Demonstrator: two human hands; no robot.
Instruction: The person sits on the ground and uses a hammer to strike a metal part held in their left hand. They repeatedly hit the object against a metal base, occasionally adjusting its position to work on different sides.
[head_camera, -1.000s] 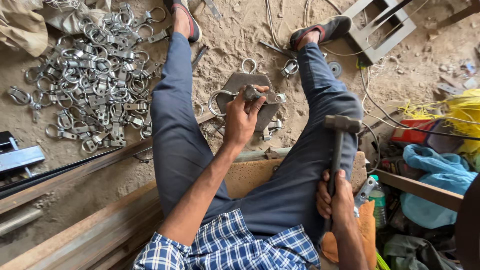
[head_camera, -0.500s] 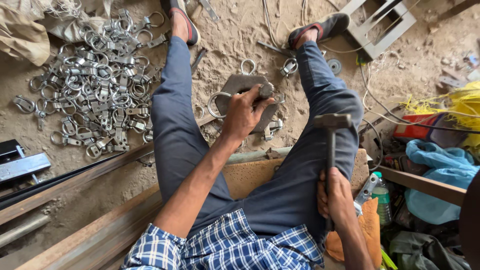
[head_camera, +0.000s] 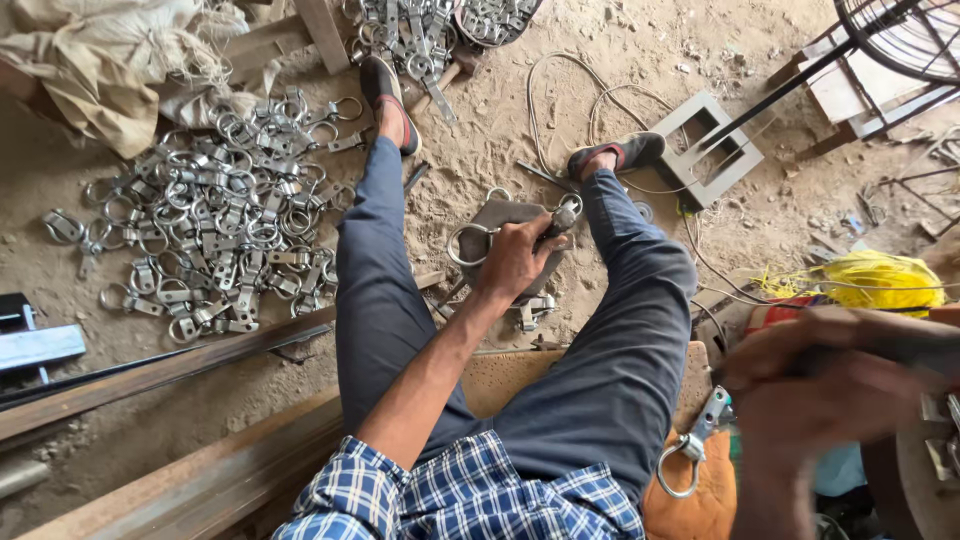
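Left hand (head_camera: 515, 262) clamps a ring clamp (head_camera: 478, 240) on the steel block (head_camera: 500, 222) between the legs; blurred right hand (head_camera: 820, 385), grip unclear, is raised right of it.

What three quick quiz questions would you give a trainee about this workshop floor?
1. True or false: the left hand holds a ring on the metal block between the legs.
2. Where does the pile of rings lie? A) on the ground beside the left leg B) on the lap C) in a basket
3. Fill in: the bundle of cord beyond the blurred right hand is ____.

Key: 1 true; 2 A; 3 yellow.
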